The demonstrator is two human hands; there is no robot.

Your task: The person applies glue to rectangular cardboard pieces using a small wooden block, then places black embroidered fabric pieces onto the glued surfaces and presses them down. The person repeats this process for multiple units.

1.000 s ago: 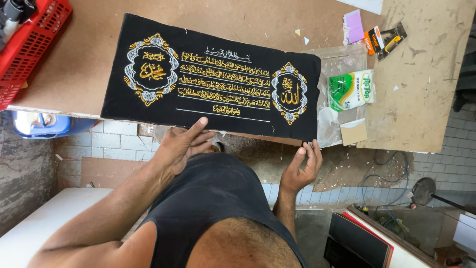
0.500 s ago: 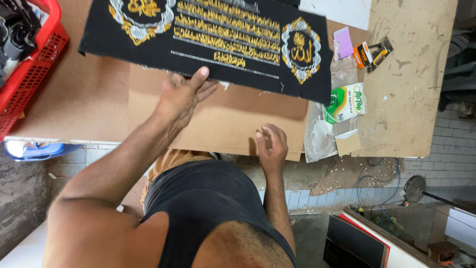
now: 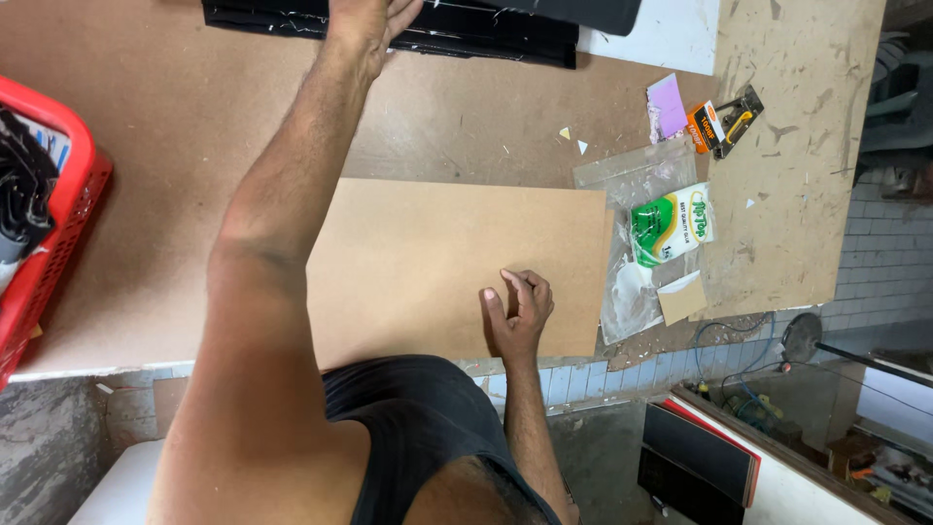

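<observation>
the person's left hand (image 3: 372,21) reaches to the far edge of the workbench (image 3: 175,146) and lies with fingers spread flat on a black panel (image 3: 486,29), which sits mostly out of view at the top of the frame; it presses rather than grips. the right hand (image 3: 518,311) rests near the front edge of a plain brown backing board (image 3: 437,253), fingers loosely curled together, touching the board but clamped on nothing. judging by this, the black panel is set well apart from the board and the board lies bare, so nothing is yet mounted or joined; any fixing seems not begun. as for containers, a red plastic basket (image 3: 58,243) stands at the bench's left end with dark, bundled items in it, too unclear to name. a clear plastic bag (image 3: 632,282) just beside the board holds a green and white pouch (image 3: 671,224). a small cutter (image 3: 734,112) and a lilac slip (image 3: 667,105) lie near.
</observation>
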